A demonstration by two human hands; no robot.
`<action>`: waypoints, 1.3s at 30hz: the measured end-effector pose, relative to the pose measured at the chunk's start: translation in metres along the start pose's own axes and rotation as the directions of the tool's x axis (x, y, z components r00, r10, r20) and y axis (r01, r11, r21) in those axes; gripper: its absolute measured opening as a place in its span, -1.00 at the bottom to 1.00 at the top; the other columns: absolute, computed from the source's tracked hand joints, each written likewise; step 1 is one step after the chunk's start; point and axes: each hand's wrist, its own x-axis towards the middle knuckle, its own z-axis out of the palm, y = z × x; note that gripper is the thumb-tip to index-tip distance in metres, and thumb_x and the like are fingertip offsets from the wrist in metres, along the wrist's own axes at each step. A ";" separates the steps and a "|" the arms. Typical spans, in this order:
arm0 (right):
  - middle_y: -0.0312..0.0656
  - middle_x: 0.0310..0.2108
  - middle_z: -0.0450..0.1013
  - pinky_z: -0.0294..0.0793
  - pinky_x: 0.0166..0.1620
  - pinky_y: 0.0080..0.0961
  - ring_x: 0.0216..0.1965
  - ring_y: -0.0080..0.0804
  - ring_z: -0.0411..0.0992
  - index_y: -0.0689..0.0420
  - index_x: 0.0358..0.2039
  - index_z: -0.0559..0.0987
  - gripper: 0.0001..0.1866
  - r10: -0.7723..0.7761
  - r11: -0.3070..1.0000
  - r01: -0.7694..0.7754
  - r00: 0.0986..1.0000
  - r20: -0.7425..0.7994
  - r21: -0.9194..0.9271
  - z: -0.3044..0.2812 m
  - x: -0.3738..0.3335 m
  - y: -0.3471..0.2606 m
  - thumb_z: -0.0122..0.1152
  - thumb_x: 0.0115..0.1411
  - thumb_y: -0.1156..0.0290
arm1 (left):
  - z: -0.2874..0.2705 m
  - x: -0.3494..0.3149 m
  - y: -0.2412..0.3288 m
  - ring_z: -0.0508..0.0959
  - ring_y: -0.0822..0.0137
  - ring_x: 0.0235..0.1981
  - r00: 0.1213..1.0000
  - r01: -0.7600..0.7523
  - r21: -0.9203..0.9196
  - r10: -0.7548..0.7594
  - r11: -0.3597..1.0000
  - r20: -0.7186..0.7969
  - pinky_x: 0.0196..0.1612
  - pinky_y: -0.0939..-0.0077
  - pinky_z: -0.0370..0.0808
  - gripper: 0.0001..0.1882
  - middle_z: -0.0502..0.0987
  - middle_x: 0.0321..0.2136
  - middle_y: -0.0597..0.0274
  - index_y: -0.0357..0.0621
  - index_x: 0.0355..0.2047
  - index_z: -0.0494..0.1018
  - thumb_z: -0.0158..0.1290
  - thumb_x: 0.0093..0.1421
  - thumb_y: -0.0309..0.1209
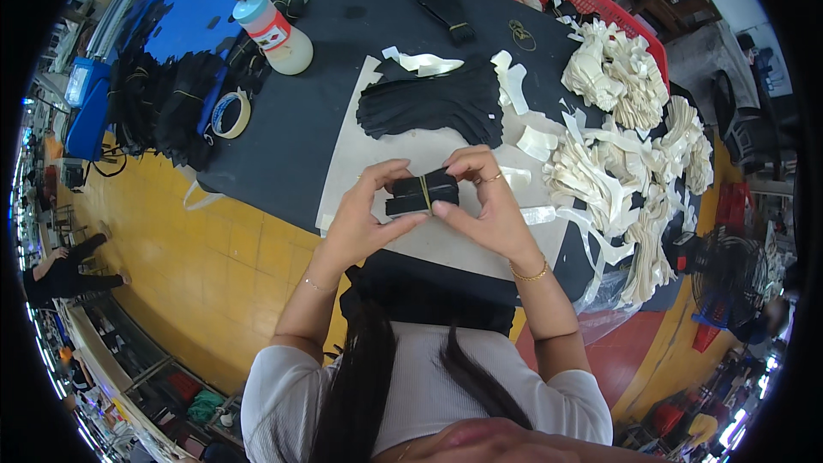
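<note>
Between my two hands is a small bundle of black fabric pieces [403, 200], with a yellowish rubber band round its middle. My left hand [364, 213] grips the bundle's left end, thumb along the near edge and fingers over the far side. At the right end, my right hand [489, 204] closes on it the same way, its thumb near the band. Just beyond lies a fanned pile of black fabric pieces [433, 107] on a pale board [343, 180]. White strips [424, 63] lie along that pile's far edge.
Bunched cream fabric pieces [600, 176] cover the table's right side, by a red basket [591, 0]. A bottle with a blue top [279, 37], a tape roll [230, 114] and black bundles [163, 103] stand left. Another banded black bundle [447, 15] and loose rubber bands [521, 35] lie at the back.
</note>
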 end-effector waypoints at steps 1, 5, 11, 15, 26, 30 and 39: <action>-0.24 0.02 0.29 0.46 -0.06 -0.44 -0.04 -0.43 0.37 0.09 0.08 0.40 -0.38 -0.106 0.994 0.105 0.993 -0.044 -0.039 -0.001 0.009 -0.001 0.50 0.02 0.51 | -0.002 0.001 -0.004 0.58 0.19 0.00 0.999 0.010 -0.028 -0.011 1.000 -0.044 0.07 0.33 0.49 -0.47 0.54 0.00 0.09 -0.22 0.06 0.46 0.36 0.08 -0.42; -0.11 -0.08 0.40 0.46 -0.01 -0.34 -0.06 -0.21 0.42 0.19 -0.01 0.48 -0.50 -0.027 0.931 -0.031 0.988 -0.153 -0.364 -0.030 0.059 -0.003 0.46 0.08 0.32 | -0.031 0.026 -0.022 0.54 0.30 0.02 0.986 0.060 -0.155 -0.083 0.986 -0.148 0.06 0.46 0.46 -0.50 0.56 -0.02 0.14 -0.28 0.12 0.45 0.28 0.18 -0.42; 0.06 0.00 0.43 0.50 0.06 -0.18 0.06 0.04 0.42 0.34 0.00 0.50 -0.27 0.031 0.429 -0.233 0.969 -0.244 -0.873 -0.057 0.194 0.064 0.48 0.03 -0.01 | -0.059 0.114 -0.045 0.54 0.31 -0.17 0.977 0.147 0.030 -0.140 0.989 -0.162 -0.13 0.46 0.48 -0.55 0.56 -0.08 0.09 -0.26 0.09 0.50 0.23 0.23 -0.34; 0.08 -0.04 0.51 0.53 0.05 -0.26 0.06 -0.06 0.47 0.34 0.02 0.54 -0.35 0.336 0.401 -0.288 0.929 -0.153 -0.870 -0.074 0.244 0.090 0.48 0.03 0.13 | -0.070 0.183 -0.055 0.54 0.19 -0.18 0.997 0.067 0.270 -0.056 0.961 -0.050 -0.09 0.40 0.46 -0.58 0.54 -0.21 0.07 -0.20 0.04 0.56 0.13 0.30 -0.18; -0.30 -0.15 0.50 0.52 -0.16 -0.61 -0.18 -0.56 0.51 0.18 0.07 0.50 -0.54 0.338 0.874 -0.403 0.905 0.258 0.271 -0.120 0.317 0.070 0.23 0.35 0.10 | -0.053 0.277 -0.102 0.55 -0.05 0.02 0.999 0.049 0.349 -0.039 0.936 -0.037 0.07 0.22 0.47 -0.46 0.56 -0.06 -0.16 -0.30 0.00 0.48 0.29 0.14 -0.17; -0.13 -0.20 0.60 0.55 -0.18 -0.57 -0.24 -0.44 0.57 0.21 -0.14 0.65 -0.57 0.596 0.701 -0.555 0.801 -0.059 -0.447 -0.091 0.322 0.111 0.25 0.30 0.05 | -0.061 0.269 -0.086 0.46 -0.12 0.10 0.982 0.185 0.465 -0.184 0.866 -0.047 0.13 0.17 0.45 -0.20 0.48 -0.03 -0.18 -0.32 0.01 0.39 0.48 -0.14 -0.12; -0.04 -0.10 0.61 0.44 0.02 -0.37 -0.05 -0.26 0.54 0.14 -0.07 0.69 -0.55 0.386 0.841 -0.260 0.903 0.189 -0.475 -0.094 0.313 0.129 0.22 0.29 0.02 | -0.032 0.263 -0.072 0.48 -0.28 0.02 0.992 0.104 0.626 -0.036 0.773 -0.120 0.05 0.05 0.53 -0.10 0.29 0.04 -0.19 -0.14 0.12 0.22 0.49 -0.22 -0.49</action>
